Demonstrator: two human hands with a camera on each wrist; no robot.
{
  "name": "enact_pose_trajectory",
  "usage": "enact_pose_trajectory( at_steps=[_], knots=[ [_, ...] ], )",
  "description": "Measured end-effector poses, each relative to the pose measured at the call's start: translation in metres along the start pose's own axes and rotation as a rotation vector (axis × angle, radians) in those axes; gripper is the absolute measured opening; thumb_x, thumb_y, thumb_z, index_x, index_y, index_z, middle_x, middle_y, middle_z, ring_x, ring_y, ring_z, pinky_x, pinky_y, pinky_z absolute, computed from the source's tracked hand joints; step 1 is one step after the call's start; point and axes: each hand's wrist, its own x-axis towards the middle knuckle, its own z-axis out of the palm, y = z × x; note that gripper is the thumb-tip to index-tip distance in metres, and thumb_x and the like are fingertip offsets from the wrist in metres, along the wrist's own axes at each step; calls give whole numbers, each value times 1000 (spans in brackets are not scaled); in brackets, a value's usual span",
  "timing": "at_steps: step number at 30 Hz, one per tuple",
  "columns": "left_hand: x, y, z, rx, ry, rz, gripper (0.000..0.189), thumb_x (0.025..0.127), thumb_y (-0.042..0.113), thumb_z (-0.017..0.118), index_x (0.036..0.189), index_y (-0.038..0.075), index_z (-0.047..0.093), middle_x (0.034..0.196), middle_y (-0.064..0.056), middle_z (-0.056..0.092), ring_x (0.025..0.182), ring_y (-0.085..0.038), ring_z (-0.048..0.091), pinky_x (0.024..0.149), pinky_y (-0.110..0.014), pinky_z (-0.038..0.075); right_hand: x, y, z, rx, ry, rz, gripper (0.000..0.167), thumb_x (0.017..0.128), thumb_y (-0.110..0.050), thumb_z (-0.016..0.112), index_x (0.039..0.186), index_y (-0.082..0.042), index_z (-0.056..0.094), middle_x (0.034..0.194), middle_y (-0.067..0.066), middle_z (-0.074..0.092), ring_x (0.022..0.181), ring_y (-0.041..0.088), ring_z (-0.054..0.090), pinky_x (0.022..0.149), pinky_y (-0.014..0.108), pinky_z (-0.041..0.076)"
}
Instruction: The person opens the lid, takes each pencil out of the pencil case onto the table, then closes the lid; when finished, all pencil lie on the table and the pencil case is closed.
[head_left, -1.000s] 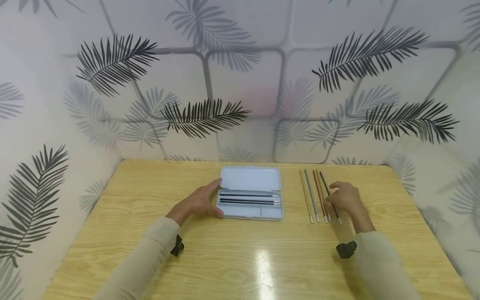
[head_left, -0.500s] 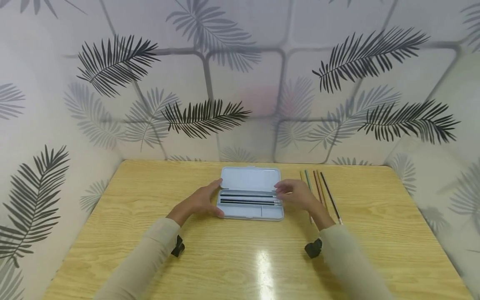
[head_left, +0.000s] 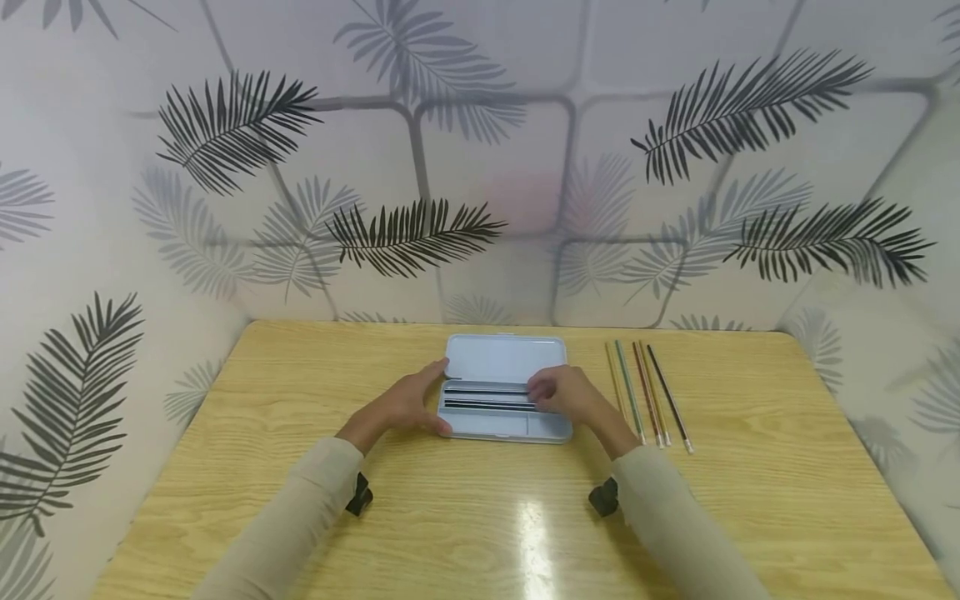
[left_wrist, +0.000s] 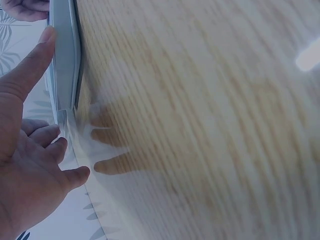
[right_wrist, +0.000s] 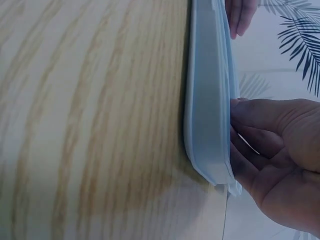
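A pale blue pencil case (head_left: 480,425) lies on the table with its lid (head_left: 495,354) folded back. Several black pencils (head_left: 480,406) lie lengthwise inside. My left hand (head_left: 397,408) is spread at the case's left end, thumb at the front corner and a finger by the hinge; in the left wrist view the thumb (left_wrist: 35,67) lies straight against the case side. My right hand (head_left: 573,393) reaches over the right end, its bent fingers above the pencils' eraser ends. In the right wrist view its fingertips dip behind the case wall (right_wrist: 207,100), so their grip is hidden; I cannot tell whether they pinch a pencil.
Right of the case, several loose pencils lie side by side on the wooden table (head_left: 420,517), among them a teal pencil (head_left: 630,387), a red pencil (head_left: 647,392) and a black pencil (head_left: 670,398). A leaf-patterned wall covering (head_left: 517,283) stands behind the table.
My right hand has moved left from beside the loose black pencil to the case's right end, then a little further in over it. The left hand has stayed at the case.
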Motion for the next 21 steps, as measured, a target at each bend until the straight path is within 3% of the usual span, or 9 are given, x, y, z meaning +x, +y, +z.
enact_pose_trajectory(
  at_steps=[9, 14, 21],
  knots=[
    [-1, 2, -1, -5, 3, 10, 122, 61, 44, 86, 154, 15, 11, 160, -9, 14, 148, -27, 14, 120, -43, 19, 3, -4, 1, -105, 0, -9, 23, 78, 6, 70, 100, -2, 70, 91, 8, 73, 85, 18, 68, 78, 32, 57],
    [0, 3, -1, 8, 0, -5, 121, 62, 43, 86, 154, 17, 11, 160, -8, 13, 148, -25, 14, 121, -42, 18, 4, -5, 2, -109, -1, -14, 23, 78, 6, 69, 99, -3, 71, 90, 8, 73, 85, 18, 68, 80, 34, 57],
    [0, 1, -1, -4, -4, -13, 122, 62, 42, 86, 154, 16, 10, 160, -8, 13, 148, -26, 13, 121, -43, 18, 1, -5, 1, -148, 30, -114, 26, 81, 6, 66, 104, -4, 70, 93, 8, 71, 88, 20, 65, 81, 37, 55]
  ],
)
